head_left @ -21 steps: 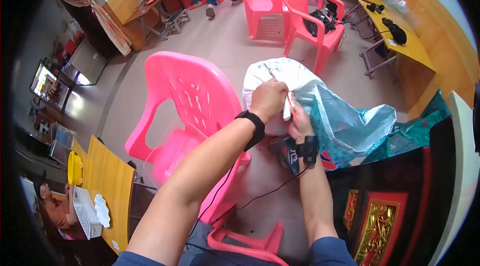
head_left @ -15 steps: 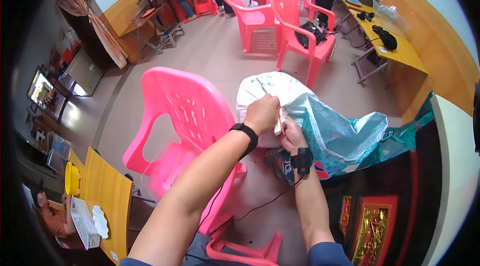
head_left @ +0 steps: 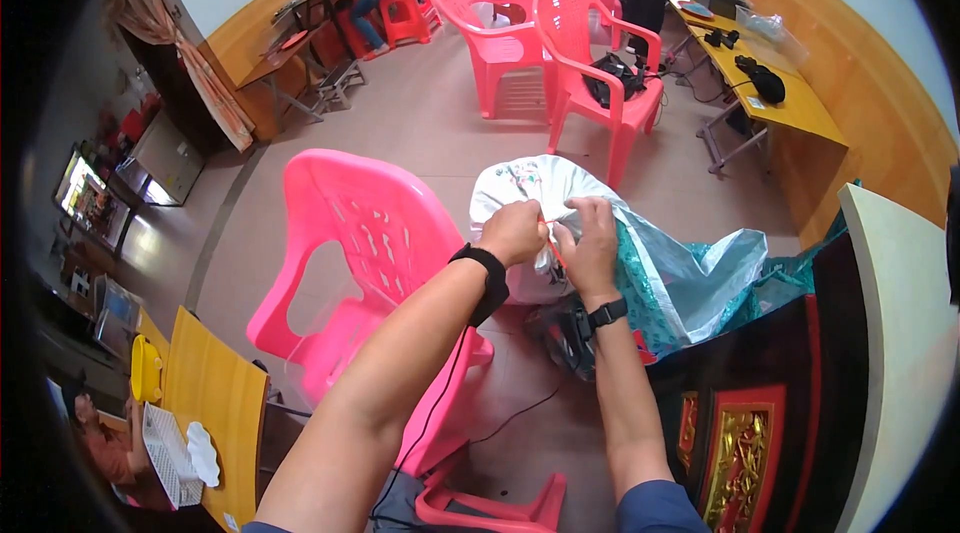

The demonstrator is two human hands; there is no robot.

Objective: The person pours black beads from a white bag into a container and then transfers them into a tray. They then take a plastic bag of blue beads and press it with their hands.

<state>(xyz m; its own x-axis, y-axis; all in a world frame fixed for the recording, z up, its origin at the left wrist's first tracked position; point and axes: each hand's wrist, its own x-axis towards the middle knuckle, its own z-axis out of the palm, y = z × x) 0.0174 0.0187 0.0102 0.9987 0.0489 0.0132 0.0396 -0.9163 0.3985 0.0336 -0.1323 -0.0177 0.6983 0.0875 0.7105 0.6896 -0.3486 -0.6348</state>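
1. My left hand [head_left: 515,233]: curled closed on red cord [head_left: 556,253], at the sack's gathered neck.
2. My right hand [head_left: 592,241]: half open, fingers raised against the sack; cannot tell whether thumb pins cord.
3. White sack [head_left: 500,186]: ahead of me, presumably held close to keep folds bunched.
4. Right: teal-patterned bag [head_left: 680,283], then carved cabinet [head_left: 742,453], limiting elbow room.
5. Left: pink plastic armchair [head_left: 365,198] crowding my forearm.

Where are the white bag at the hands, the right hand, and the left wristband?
White bag [head_left: 562,180]: head view, on its upper side.
Right hand [head_left: 593,255]: head view, on the back of the hand.
Left wristband [head_left: 490,285]: head view, on its black strap.
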